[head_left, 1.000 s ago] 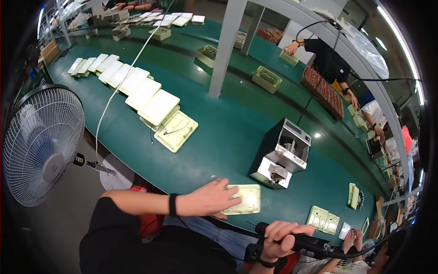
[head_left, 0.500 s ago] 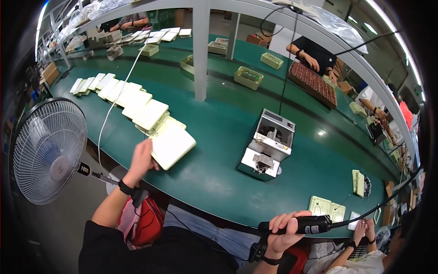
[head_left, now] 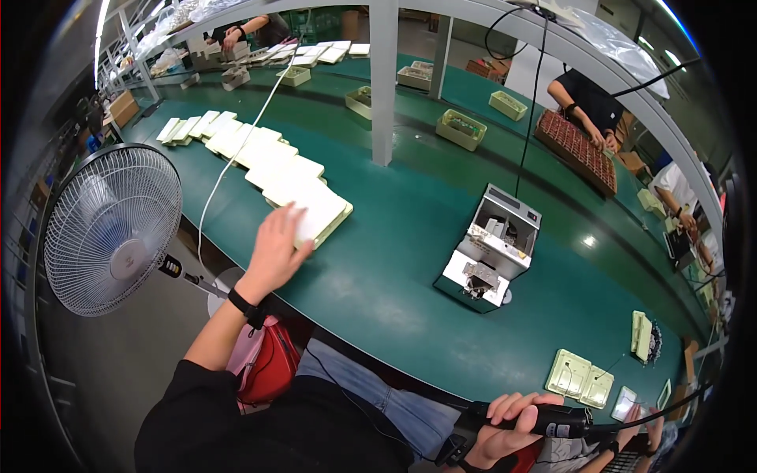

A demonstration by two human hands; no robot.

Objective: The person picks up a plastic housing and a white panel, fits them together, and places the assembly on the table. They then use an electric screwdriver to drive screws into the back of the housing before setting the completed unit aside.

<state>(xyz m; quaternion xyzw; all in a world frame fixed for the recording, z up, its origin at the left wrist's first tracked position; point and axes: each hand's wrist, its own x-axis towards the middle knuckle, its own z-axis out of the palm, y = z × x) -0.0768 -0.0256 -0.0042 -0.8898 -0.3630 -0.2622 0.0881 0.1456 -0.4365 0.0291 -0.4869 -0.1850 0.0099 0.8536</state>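
My left hand (head_left: 276, 246) is open, its fingers stretched over the near edge of a flat white square panel (head_left: 322, 213). That panel lies at the near end of an overlapping row of similar white panels (head_left: 251, 150) on the left of the green bench. My right hand (head_left: 512, 430) is wrapped round a black corded electric screwdriver (head_left: 566, 419), held sideways at the bench's front edge. Its black cable runs off to the right. Beyond the right hand, a silver and black box-shaped machine (head_left: 489, 248) stands on the bench.
A standing fan (head_left: 114, 236) is at the left. Pale open housings (head_left: 579, 377) lie at the right beside a co-worker's hands (head_left: 640, 426). A grey post (head_left: 384, 87) rises from the bench. Parts bins (head_left: 461, 130) and another person's red-brown tray (head_left: 576, 151) are farther back.
The white panel, tilted up in my left hand before, now lies down against the row's end. My left hand has loosened and spread its fingers. My right hand keeps the screwdriver; the view has shifted.
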